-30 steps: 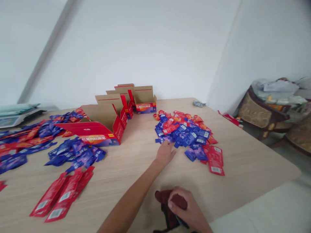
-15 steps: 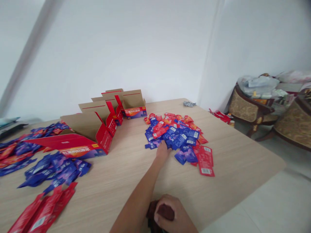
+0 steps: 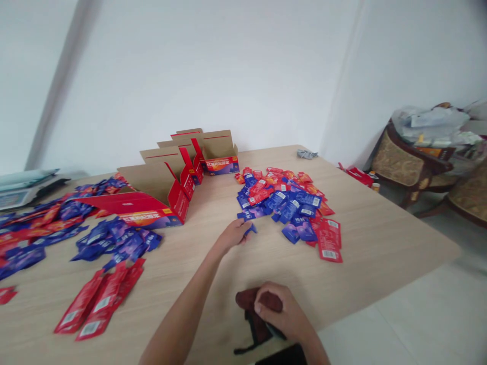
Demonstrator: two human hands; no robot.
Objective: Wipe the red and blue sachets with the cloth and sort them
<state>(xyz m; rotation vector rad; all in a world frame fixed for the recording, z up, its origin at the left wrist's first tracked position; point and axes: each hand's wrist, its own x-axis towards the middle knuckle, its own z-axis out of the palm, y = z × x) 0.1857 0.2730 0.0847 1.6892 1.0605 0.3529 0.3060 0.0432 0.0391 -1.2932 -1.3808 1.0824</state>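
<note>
My left hand (image 3: 233,235) pinches a small blue sachet (image 3: 251,229) just in front of a mixed pile of blue sachets (image 3: 289,209) and red sachets (image 3: 329,239). Close to me, my right hand (image 3: 280,310) is curled around a dark maroon cloth item (image 3: 248,299) with a thin black strap; its exact kind does not show. More blue sachets (image 3: 120,239) lie in a heap to the left. In front of that heap rest a few long red pouches (image 3: 99,303).
Open red cardboard boxes (image 3: 152,217) stand in a row toward the wall. At far left are a larger sachet pile (image 3: 57,215) and a scale-like device (image 3: 23,195). Grey cloth (image 3: 306,154) lies at the table's (image 3: 380,253) back corner. A loaded chair (image 3: 395,157) stands right.
My left hand has drawn back from the pile, leftward, with a blue sachet in its fingers. My right hand still grips the maroon item, more of which now shows. The view has shifted left.
</note>
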